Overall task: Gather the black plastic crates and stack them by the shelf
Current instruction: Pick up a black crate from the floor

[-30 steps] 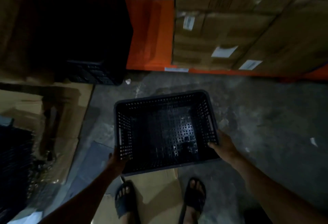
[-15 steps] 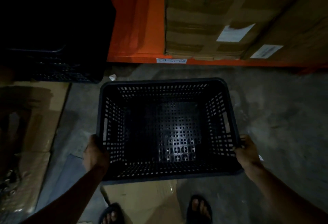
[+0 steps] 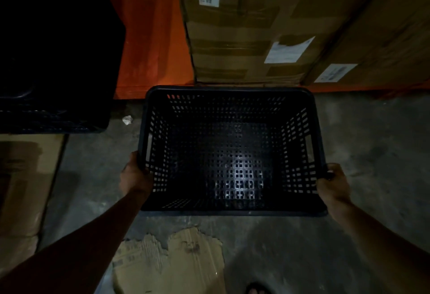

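Observation:
A black perforated plastic crate (image 3: 230, 90) fills the middle of the view, open side up and empty inside. My left hand (image 3: 135, 177) grips its left rim and my right hand (image 3: 334, 182) grips its right rim, near the side closest to me. The crate's far edge lies close to the orange base of the shelf (image 3: 151, 37). A tall dark stack of black crates (image 3: 53, 56) stands at the upper left, beside the shelf.
Cardboard boxes (image 3: 256, 26) with white labels fill the shelf ahead. Flattened cardboard (image 3: 21, 189) lies on the floor at the left, and a torn piece (image 3: 172, 263) lies near my foot (image 3: 257, 289). A crumpled scrap (image 3: 127, 120) sits on the grey concrete floor.
Both hands have carried the crate forward toward the orange shelf. The shelf, boxes and dark crate stack now appear closer and larger.

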### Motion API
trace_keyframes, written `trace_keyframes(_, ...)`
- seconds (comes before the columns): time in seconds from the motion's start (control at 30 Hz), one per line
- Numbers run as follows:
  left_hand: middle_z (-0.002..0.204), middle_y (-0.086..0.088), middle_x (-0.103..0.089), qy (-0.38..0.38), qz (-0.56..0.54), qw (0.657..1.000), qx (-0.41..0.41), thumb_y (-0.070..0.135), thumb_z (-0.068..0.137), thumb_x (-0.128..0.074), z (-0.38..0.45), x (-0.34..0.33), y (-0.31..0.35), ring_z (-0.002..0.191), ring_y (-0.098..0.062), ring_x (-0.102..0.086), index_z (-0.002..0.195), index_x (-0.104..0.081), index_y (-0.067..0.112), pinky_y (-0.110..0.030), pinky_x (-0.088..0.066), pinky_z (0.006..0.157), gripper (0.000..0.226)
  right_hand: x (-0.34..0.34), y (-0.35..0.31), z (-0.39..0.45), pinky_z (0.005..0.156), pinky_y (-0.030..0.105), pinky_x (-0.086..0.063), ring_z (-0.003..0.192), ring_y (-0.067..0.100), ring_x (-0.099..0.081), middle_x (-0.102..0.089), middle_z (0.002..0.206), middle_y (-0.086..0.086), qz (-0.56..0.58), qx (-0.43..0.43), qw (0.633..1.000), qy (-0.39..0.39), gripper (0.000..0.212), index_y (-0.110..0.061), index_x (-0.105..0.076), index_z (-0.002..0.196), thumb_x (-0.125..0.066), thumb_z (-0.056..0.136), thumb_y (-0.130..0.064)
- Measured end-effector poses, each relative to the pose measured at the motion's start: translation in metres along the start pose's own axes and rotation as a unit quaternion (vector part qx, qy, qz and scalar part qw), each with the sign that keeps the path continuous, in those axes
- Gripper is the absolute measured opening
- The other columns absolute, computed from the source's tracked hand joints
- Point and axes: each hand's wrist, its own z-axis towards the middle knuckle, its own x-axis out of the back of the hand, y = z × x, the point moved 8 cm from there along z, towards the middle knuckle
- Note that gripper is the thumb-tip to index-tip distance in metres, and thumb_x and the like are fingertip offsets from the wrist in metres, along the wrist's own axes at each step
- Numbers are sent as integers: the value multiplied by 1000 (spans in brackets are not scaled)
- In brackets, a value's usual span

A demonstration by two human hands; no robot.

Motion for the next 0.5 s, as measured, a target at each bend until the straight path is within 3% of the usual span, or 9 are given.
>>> trace_keyframes(0.23, 117, -24, -66, -17, -6, 1000, -1, 5, 84, -54, -6, 1, 0, 105, -44, -62, 132, -48, 14, -48, -50, 82, 49, 0, 7, 5, 80, 47, -55, 90, 38, -65, -68, 99, 15, 7, 28, 999, 22, 31, -23, -52, 106, -53, 80, -7)
trace_keyframes(0.4, 113, -25, -67, -22, -14, 1000, -9, 5, 87, -51, -8, -3, -6, 100, -45, -64, 130, -47, 14, -51, -54, 82, 44, -6, 16, 14, 66, 28, -45, 92, 39, -63, -63, 94, 9, 2, 51, 999, 9, 36, -37, -49, 97, -50, 80, -6)
trace_keyframes(0.5, 118, -27, -64, -30, -4, 1000, -4, 6, 90, -49, -10, -3, -4, 106, -47, -60, 134, -45, 12, -50, -49, 85, 44, -5, 10, 12, 69, 32, -40, 97, 40, -61, -59, 96, 8, -6, 68, 998, 1, 32, -24, -50, 110, -47, 84, -6)
